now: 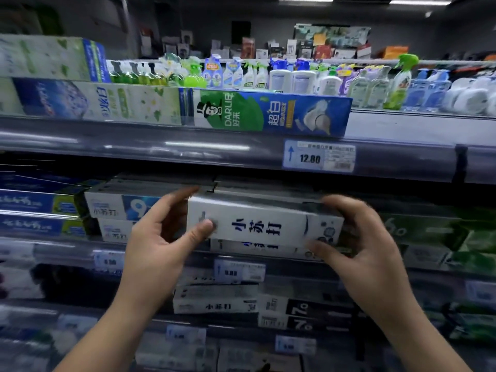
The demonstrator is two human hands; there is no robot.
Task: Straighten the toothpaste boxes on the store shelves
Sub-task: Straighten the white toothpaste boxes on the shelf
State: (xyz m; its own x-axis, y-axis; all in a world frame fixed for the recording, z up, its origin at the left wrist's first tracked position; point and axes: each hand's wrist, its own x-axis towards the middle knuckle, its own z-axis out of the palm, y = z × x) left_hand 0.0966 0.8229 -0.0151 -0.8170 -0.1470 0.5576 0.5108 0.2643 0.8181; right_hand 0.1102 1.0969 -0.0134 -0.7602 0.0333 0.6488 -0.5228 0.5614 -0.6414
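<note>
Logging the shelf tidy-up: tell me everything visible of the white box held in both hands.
The white box is a long cardboard-looking carton with dark blue characters on its front and a grey top. It lies lengthwise, slightly slanted, on a similar box. The left hand grips its left end, thumb on the front; the right hand grips its right end.

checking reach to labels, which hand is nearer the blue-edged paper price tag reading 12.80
Right. The right hand grips one end of the white cardboard toothpaste box, just below the price tag; the left hand holds the other end, farther to the tag's lower left.
</note>
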